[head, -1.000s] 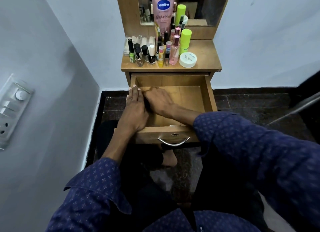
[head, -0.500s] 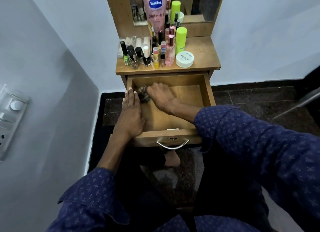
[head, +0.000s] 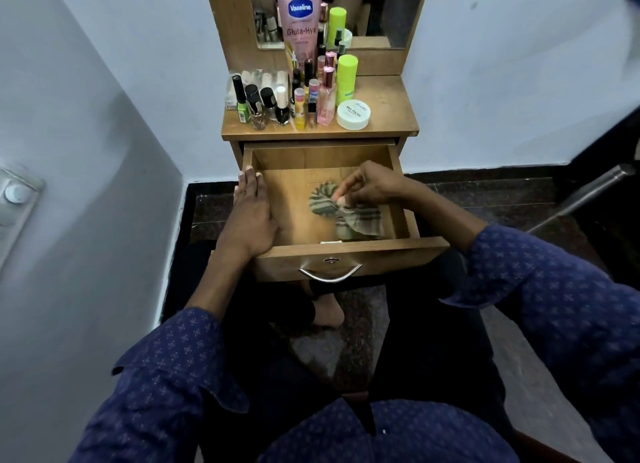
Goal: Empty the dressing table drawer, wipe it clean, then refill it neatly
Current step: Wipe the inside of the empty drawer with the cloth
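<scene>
The wooden drawer of the dressing table is pulled out and holds only a striped grey-green cloth on its floor. My right hand is inside the drawer and pinches the cloth with curled fingers near the drawer's middle. My left hand lies flat with straight fingers along the drawer's left wall. On the tabletop stand several cosmetics: nail polish bottles, a pink Vaseline tube, a green bottle and a white jar.
A mirror rises behind the cosmetics. A grey wall with a switch panel closes in on the left. A metal bar slants at the right over the dark floor. My knees and a foot are under the drawer.
My right hand has dragged the cloth from the drawer's back left corner toward the middle right. The left hand stayed on the left wall. The camera moved closer.
</scene>
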Action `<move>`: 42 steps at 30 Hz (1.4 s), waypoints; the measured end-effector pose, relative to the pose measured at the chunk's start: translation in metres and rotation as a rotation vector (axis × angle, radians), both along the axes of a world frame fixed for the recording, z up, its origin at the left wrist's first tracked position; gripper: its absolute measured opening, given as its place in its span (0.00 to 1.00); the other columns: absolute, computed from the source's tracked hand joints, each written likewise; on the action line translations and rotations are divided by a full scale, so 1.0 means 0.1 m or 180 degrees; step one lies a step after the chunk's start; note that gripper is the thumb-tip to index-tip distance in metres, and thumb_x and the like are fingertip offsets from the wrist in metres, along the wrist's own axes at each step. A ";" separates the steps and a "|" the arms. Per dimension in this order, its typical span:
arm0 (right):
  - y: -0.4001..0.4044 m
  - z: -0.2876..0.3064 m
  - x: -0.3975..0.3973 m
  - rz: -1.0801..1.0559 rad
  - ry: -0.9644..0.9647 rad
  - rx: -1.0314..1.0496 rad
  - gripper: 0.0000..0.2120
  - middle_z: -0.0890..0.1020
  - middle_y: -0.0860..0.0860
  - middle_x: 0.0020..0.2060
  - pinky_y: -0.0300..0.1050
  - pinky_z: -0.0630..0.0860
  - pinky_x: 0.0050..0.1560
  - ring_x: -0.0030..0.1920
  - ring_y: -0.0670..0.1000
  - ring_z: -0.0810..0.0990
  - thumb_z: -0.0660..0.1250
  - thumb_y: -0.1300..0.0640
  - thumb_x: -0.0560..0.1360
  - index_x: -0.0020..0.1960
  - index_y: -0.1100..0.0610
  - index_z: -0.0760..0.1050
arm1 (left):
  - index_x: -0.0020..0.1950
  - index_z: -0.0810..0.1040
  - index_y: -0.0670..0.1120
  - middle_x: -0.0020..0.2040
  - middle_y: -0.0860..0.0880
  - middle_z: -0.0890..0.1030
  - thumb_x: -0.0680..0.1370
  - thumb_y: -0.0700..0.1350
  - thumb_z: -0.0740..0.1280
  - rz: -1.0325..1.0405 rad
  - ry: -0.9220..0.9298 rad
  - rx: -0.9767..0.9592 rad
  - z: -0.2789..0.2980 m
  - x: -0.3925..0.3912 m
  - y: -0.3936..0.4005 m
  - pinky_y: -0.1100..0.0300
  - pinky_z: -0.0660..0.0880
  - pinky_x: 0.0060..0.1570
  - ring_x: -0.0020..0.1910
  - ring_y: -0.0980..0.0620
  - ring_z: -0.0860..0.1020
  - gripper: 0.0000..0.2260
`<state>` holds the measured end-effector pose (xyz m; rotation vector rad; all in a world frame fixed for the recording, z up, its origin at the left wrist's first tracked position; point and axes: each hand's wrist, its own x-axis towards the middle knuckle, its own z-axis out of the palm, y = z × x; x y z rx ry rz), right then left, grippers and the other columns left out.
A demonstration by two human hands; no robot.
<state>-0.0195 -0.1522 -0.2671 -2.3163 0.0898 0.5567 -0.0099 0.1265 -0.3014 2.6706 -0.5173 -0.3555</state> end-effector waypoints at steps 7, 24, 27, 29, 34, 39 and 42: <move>0.07 -0.01 0.13 -0.0245 -0.0639 -0.1031 0.09 0.87 0.54 0.55 0.49 0.82 0.50 0.52 0.54 0.85 0.68 0.63 0.80 0.53 0.54 0.86 | 0.85 0.40 0.37 0.84 0.38 0.36 0.82 0.35 0.61 0.0025 0.0039 -0.0054 0.04 -0.02 0.00 0.54 0.37 0.81 0.84 0.42 0.35 0.38; 0.08 -0.95 0.15 0.1448 -0.1076 -0.1687 0.19 0.82 0.49 0.58 0.48 0.80 0.54 0.61 0.55 0.81 0.80 0.55 0.71 0.61 0.50 0.84 | 0.84 0.40 0.36 0.84 0.36 0.36 0.81 0.35 0.59 0.0009 -0.0029 -0.0073 0.00 -0.02 -0.01 0.52 0.36 0.81 0.84 0.40 0.35 0.37; 0.19 -0.88 0.02 0.2012 -0.1331 -0.1420 0.12 0.82 0.46 0.57 0.39 0.76 0.60 0.62 0.47 0.79 0.77 0.55 0.74 0.58 0.49 0.85 | 0.84 0.39 0.36 0.84 0.37 0.35 0.82 0.36 0.60 0.0024 -0.0016 -0.0102 -0.02 -0.01 0.01 0.52 0.36 0.80 0.84 0.41 0.34 0.38; 0.45 -0.38 -0.11 0.1804 -0.1563 -0.1449 0.15 0.81 0.53 0.59 0.43 0.78 0.59 0.60 0.51 0.79 0.75 0.52 0.74 0.59 0.54 0.84 | 0.84 0.40 0.36 0.84 0.37 0.35 0.81 0.36 0.62 0.0013 -0.0042 -0.0080 -0.03 -0.02 0.00 0.51 0.37 0.81 0.84 0.40 0.35 0.39; 0.24 -0.06 0.22 0.0540 -0.1346 -0.2295 0.06 0.82 0.61 0.52 0.51 0.82 0.48 0.52 0.60 0.84 0.71 0.62 0.79 0.53 0.64 0.80 | 0.84 0.40 0.36 0.84 0.37 0.35 0.81 0.37 0.64 0.0002 -0.0078 -0.0034 -0.04 0.00 0.00 0.52 0.37 0.81 0.84 0.40 0.35 0.41; 0.64 -0.03 -0.09 0.1365 -0.1134 -0.2280 0.10 0.82 0.58 0.54 0.48 0.80 0.51 0.51 0.56 0.82 0.71 0.58 0.80 0.58 0.61 0.80 | 0.84 0.40 0.35 0.84 0.36 0.35 0.81 0.37 0.63 0.0004 -0.0129 -0.0040 -0.06 -0.01 0.00 0.50 0.38 0.82 0.84 0.40 0.35 0.40; 0.62 -0.07 -0.30 0.1603 -0.0881 -0.2144 0.09 0.81 0.57 0.57 0.47 0.81 0.52 0.52 0.54 0.81 0.69 0.58 0.81 0.60 0.60 0.81 | 0.84 0.40 0.36 0.84 0.37 0.35 0.81 0.37 0.64 -0.0004 -0.0089 -0.0039 -0.05 -0.04 0.00 0.50 0.38 0.82 0.84 0.40 0.35 0.40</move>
